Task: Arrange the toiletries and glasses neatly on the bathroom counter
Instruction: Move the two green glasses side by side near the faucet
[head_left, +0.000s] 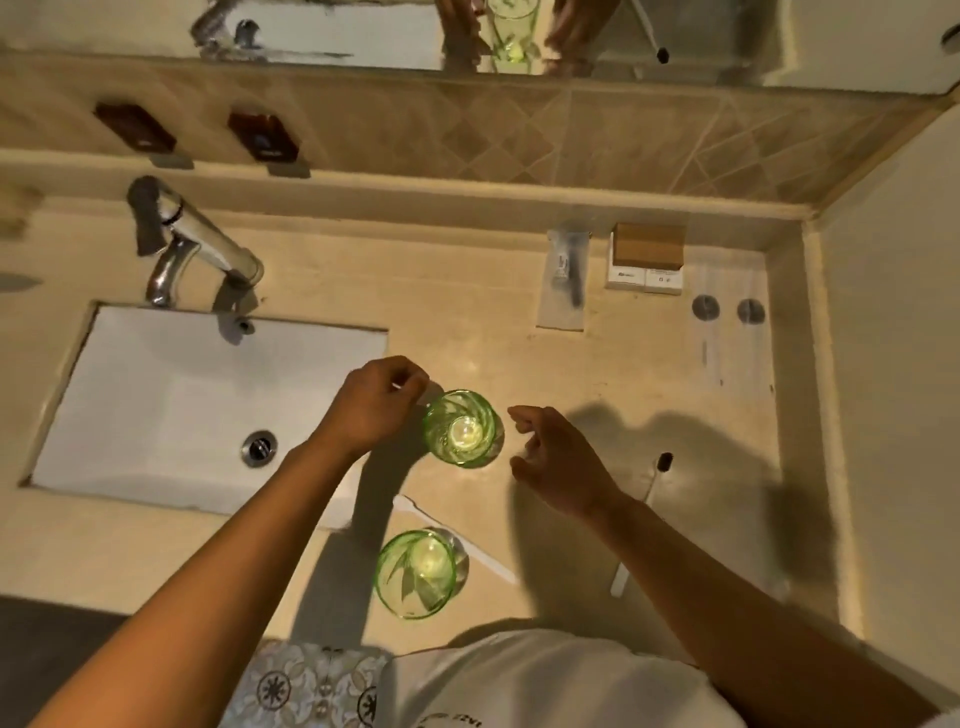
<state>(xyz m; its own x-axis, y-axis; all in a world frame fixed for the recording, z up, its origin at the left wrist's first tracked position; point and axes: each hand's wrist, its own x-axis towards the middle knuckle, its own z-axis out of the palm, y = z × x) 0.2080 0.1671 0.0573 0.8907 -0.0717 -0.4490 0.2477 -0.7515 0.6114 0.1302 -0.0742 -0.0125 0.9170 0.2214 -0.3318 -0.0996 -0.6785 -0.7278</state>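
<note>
Here, hands (371, 402) (558, 457) flanking green glass (462, 428), beige counter (597, 364)

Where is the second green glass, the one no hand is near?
In the head view, it stands near the counter's front edge, right of the sink, partly on a white flat packet.

Green glossy glass tumblers (462, 428), polished stone counter (467, 312), chrome faucet (197, 239).
</note>
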